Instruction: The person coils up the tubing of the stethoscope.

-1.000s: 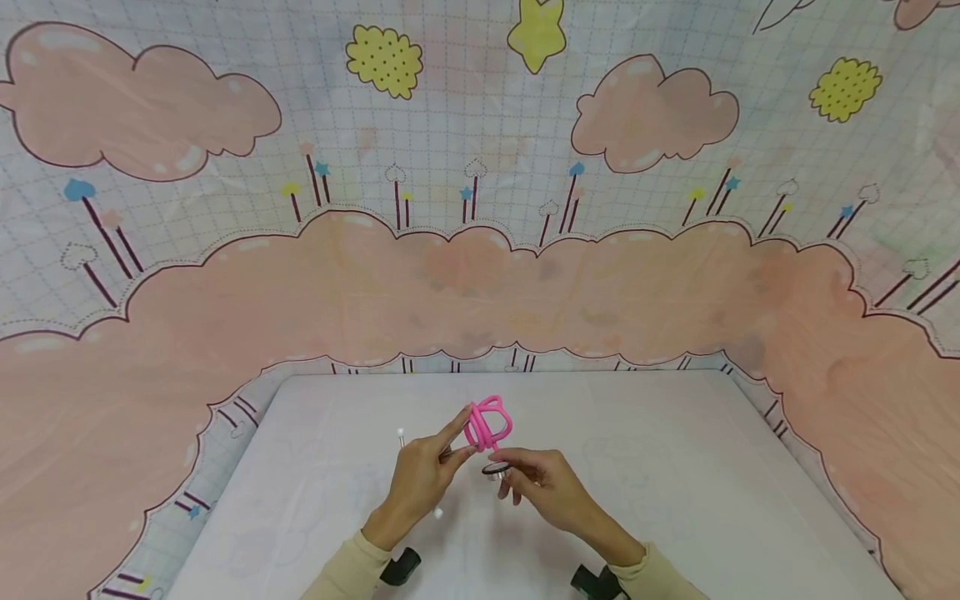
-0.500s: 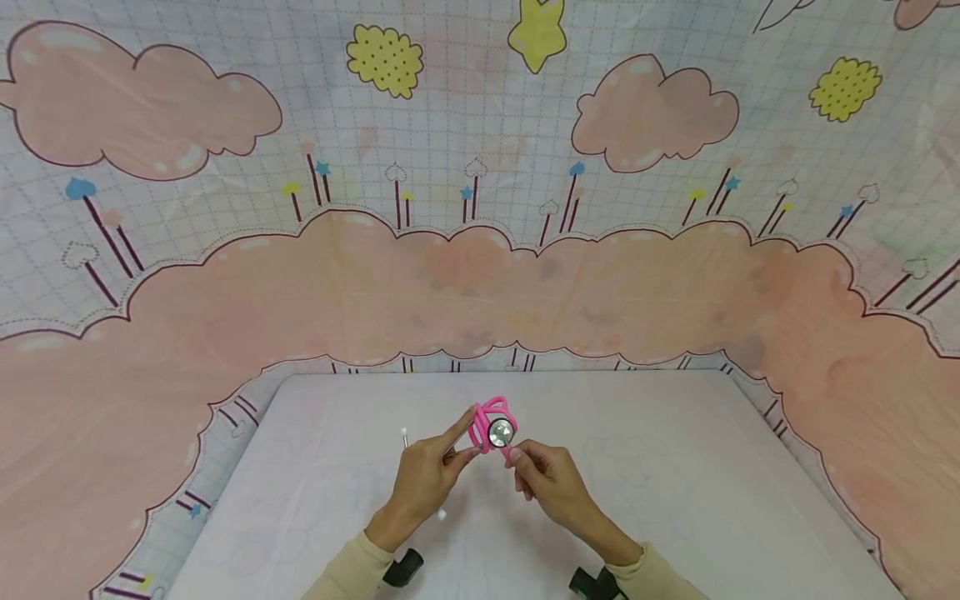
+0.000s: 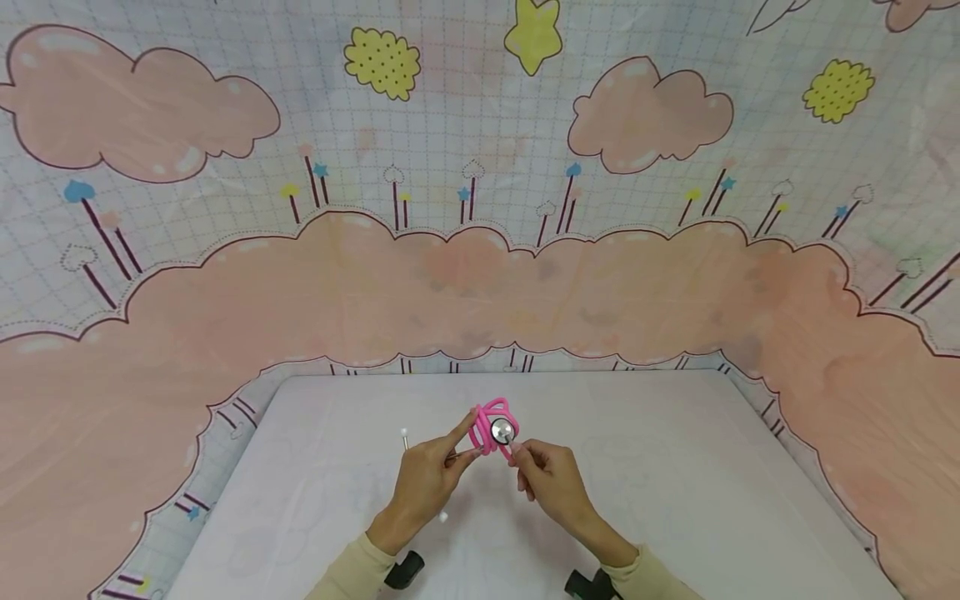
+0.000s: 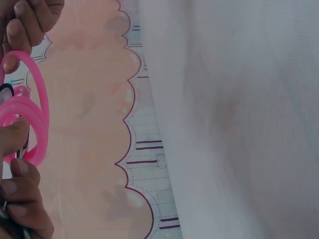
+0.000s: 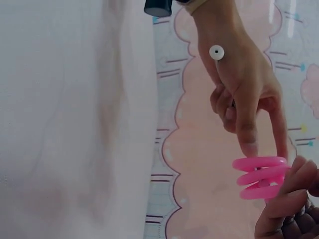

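A stethoscope with pink tubing [image 3: 482, 432], wound into several loops, is held up above the table. My left hand [image 3: 426, 479] grips the loops between thumb and fingers, with the metal ear tubes partly hidden behind it. White ear tips [image 3: 404, 432] stick out on either side of that hand; one ear tip [image 5: 217, 52] also shows in the right wrist view. My right hand [image 3: 553, 485] pinches the tubing just below the round silver chest piece [image 3: 502, 431], which faces up against the coil. In the left wrist view the coil [image 4: 41, 112] spans the gap between both hands.
A white table [image 3: 675, 467] spreads beneath the hands. Behind it hangs a printed cloth [image 3: 480, 292] with clouds and stars. Dark wrist-worn devices [image 3: 405, 570] sit at both cuffs.
My right hand has brought the chest piece up from below the coil and turned its round face to view, over the loops. The left hand keeps its hold, almost unmoved.
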Action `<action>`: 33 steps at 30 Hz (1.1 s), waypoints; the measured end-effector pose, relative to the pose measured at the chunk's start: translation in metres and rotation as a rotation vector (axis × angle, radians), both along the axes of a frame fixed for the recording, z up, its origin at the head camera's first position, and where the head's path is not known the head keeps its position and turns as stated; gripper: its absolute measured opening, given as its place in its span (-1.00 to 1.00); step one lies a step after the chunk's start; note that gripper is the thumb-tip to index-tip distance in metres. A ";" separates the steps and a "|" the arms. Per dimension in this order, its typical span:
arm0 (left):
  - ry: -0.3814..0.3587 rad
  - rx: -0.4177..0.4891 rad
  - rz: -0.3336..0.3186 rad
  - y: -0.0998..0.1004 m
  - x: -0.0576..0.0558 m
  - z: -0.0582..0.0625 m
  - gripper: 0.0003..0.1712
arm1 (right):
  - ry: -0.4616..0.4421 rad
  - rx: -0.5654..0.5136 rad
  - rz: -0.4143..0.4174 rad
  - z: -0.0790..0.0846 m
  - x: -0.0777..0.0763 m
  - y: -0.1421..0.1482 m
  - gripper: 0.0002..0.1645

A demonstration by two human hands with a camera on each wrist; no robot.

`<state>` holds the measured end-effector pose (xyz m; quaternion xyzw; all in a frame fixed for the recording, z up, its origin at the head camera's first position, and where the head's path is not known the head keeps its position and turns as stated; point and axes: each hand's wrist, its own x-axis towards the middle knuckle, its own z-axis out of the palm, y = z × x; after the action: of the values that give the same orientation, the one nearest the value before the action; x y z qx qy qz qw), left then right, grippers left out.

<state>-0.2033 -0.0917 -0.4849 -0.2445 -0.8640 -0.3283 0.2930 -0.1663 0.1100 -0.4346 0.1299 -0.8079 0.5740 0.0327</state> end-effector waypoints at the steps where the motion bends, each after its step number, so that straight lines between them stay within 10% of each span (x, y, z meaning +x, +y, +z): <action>1: 0.001 -0.003 0.003 0.000 0.000 0.000 -0.25 | -0.003 -0.002 -0.019 -0.001 0.000 -0.001 -0.69; 18: 0.107 -0.073 -0.012 0.009 0.001 -0.002 -0.28 | 0.080 -0.025 -0.216 -0.037 -0.018 -0.004 -0.75; 33: 0.108 -0.119 0.021 0.011 0.000 -0.006 -0.30 | 0.458 0.083 -0.332 -0.048 -0.024 -0.009 -0.87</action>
<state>-0.2030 -0.0805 -0.4914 -0.2697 -0.8675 -0.2594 0.3277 -0.1899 0.1013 -0.4824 0.1232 -0.8125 0.4828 0.3027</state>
